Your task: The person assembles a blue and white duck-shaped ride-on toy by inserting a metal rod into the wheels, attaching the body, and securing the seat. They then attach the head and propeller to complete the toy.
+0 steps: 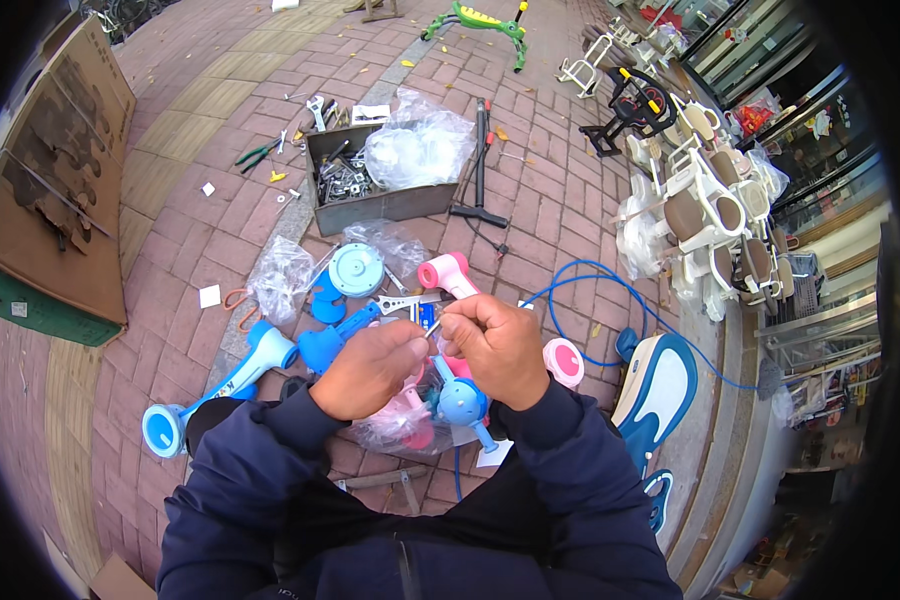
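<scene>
Both hands meet in front of me over a cluster of coloured plastic parts. My left hand (372,368) is closed, thumb and fingers pinching a thin metal rod (433,328). My right hand (500,350) is closed at the rod's upper end, its fingertips hiding part of it. Just below the hands lies a blue rounded part (462,402) with short arms. A pink tube-shaped part (446,270) and an open-end wrench (400,303) lie beyond them. Left of these are a light-blue round disc (356,270) and a blue ring-ended part (260,352).
A metal toolbox (390,208) holds hardware and a clear plastic bag (420,150). Beside it lie a black hand pump (480,160) and green-handled pliers (257,155). A cardboard box (100,240) stands left. A blue hose (570,265) and piled white seats (705,205) are right.
</scene>
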The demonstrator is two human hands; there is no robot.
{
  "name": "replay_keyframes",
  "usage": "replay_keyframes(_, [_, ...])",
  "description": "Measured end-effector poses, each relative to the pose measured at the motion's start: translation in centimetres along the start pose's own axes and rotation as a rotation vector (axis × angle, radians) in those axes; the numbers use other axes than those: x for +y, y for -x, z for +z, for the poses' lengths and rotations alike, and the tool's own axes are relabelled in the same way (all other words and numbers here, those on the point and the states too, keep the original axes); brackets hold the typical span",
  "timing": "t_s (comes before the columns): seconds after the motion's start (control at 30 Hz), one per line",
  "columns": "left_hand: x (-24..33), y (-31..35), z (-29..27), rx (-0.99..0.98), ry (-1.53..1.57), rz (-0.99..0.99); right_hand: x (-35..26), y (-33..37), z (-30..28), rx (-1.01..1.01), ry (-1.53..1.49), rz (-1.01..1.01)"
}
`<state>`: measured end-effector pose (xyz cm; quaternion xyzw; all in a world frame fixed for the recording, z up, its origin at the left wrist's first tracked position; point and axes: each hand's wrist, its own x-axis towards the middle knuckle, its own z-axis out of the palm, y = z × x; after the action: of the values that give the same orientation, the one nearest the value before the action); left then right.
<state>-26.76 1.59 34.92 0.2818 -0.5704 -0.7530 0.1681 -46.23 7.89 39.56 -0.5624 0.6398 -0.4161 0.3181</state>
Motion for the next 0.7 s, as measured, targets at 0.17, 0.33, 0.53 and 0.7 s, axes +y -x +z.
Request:
replay_keyframes(0.17, [0.47,0.13,0.35,0.090,-0.085,-0.007,-0.13,-0.10,0.06,-0.012,0.022,0.040])
replay_keyframes(0.33, [0.55,0.11,0.40,0.069,-0.037,-0.029,-0.13,-0.17,-0.17,-0.073,-0.079,0.149])
replay_keyframes(0.53, [0.65,0.27,0.18,-0.004,0.261,-0.141,0.02,-0.30,-0.53,-0.158,-0.280,0.219])
replay_keyframes(0.7, [0.30,-0.23,-0.10,-0.016,0.278,-0.216,0.21,-0.03,0.43,-0.178,-0.133,0.141])
